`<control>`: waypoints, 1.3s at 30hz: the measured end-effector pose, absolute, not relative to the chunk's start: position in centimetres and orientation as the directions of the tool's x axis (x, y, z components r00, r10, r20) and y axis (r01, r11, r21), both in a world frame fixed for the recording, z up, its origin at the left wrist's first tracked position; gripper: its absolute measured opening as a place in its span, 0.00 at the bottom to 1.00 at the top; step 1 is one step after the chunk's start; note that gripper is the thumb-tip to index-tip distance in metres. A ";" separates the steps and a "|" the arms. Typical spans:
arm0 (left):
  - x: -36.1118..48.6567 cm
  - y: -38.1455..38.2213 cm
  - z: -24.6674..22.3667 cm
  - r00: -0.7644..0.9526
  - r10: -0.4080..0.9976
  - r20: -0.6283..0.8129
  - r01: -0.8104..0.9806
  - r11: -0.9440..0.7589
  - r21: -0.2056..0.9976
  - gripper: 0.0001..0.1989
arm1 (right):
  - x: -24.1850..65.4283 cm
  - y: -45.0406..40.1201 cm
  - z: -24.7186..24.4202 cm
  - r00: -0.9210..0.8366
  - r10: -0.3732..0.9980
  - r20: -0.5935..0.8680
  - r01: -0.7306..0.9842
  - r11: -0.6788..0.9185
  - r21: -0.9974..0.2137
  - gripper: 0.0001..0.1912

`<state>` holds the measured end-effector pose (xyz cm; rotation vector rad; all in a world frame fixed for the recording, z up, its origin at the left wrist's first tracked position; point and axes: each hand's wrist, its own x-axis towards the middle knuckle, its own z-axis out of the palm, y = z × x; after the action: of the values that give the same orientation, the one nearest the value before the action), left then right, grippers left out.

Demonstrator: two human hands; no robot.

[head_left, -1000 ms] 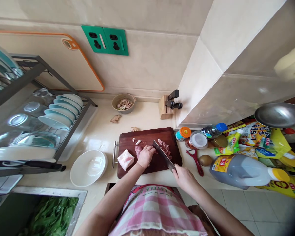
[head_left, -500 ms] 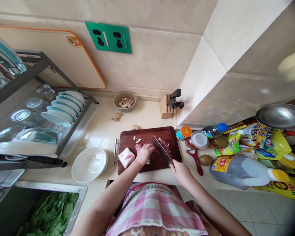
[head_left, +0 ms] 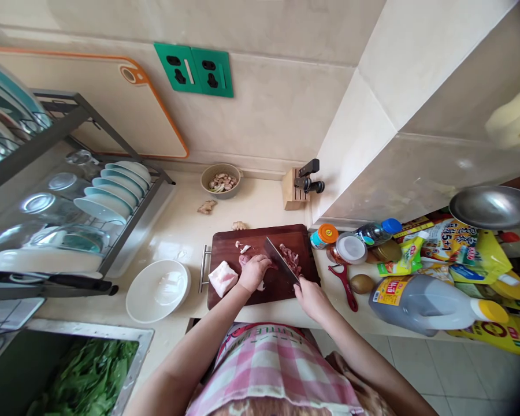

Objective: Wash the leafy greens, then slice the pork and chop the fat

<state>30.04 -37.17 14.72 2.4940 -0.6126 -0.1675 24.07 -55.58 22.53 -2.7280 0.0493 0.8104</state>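
Note:
On a dark wooden cutting board [head_left: 225,245] my left hand [head_left: 255,273] presses down on a piece of raw meat [head_left: 244,260], its fingers curled over it and hiding much of it. My right hand [head_left: 312,297] grips the handle of a kitchen knife [head_left: 281,260]. The blade lies slantwise right beside my left fingertips. Cut strips of meat [head_left: 291,259] are heaped to the right of the blade. A white slab of pork fat [head_left: 222,278] rests at the board's left side, and small white scraps [head_left: 245,249] lie near its middle.
A white bowl [head_left: 158,292] stands left of the board. Behind are a strainer bowl [head_left: 221,193] of sliced pieces, ginger [head_left: 207,206] and a knife block [head_left: 293,190]. To the right lie a red peeler [head_left: 345,286], jars and a large jug [head_left: 420,303]. Leafy greens [head_left: 91,375] fill the sink.
My right hand and the knife have shifted slightly left, toward my left fingertips. My left hand stays on the meat.

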 end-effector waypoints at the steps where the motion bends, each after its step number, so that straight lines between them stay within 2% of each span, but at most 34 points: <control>1: 30.0 -37.2 14.9 0.887 -0.461 0.008 -0.394 -0.747 0.535 0.11 | 23.1 -56.6 22.7 0.844 0.057 -0.533 -0.105 -0.958 -0.268 0.13; 6: 30.2 -37.5 15.3 0.883 -0.469 -0.018 -0.408 -0.786 0.464 0.10 | 20.8 -58.3 23.6 0.824 0.061 -0.563 -0.080 -0.971 -0.223 0.12; 9: 30.3 -37.6 15.1 0.876 -0.483 -0.012 -0.419 -0.772 0.478 0.09 | 23.0 -55.9 23.3 0.810 0.060 -0.584 -0.090 -0.970 -0.225 0.13; 14: 30.3 -37.5 15.0 0.870 -0.494 -0.007 -0.411 -0.732 0.544 0.09 | 26.8 -52.9 22.0 0.855 0.054 -0.515 -0.093 -0.963 -0.255 0.14; 18: 30.2 -37.1 15.3 0.902 -0.431 -0.019 -0.349 -0.756 0.554 0.10 | 24.5 -55.7 22.1 0.848 0.076 -0.524 -0.088 -0.956 -0.280 0.13; 23: 30.1 -37.0 15.1 0.900 -0.436 -0.010 -0.369 -0.773 0.517 0.11 | 21.1 -58.8 23.6 0.831 0.091 -0.548 -0.067 -0.963 -0.261 0.13; 27: 30.4 -37.0 14.8 0.887 -0.461 -0.025 -0.383 -0.765 0.517 0.12 | 21.5 -58.7 24.4 0.820 0.112 -0.561 -0.046 -0.965 -0.260 0.12; 33: 31.7 -37.5 15.1 0.892 -0.448 -0.060 -0.354 -0.775 0.523 0.11 | 22.4 -59.2 23.7 0.807 0.074 -0.586 -0.119 -0.952 -0.283 0.14; 39: 32.1 -36.7 15.8 0.946 -0.322 -0.029 -0.263 -0.818 0.511 0.10 | 21.1 -60.1 22.7 0.813 0.049 -0.580 -0.188 -0.921 -0.341 0.15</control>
<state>32.14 -36.69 15.79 2.5790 -0.4166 -0.1551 21.14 -60.14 22.73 -2.6120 0.1041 0.8495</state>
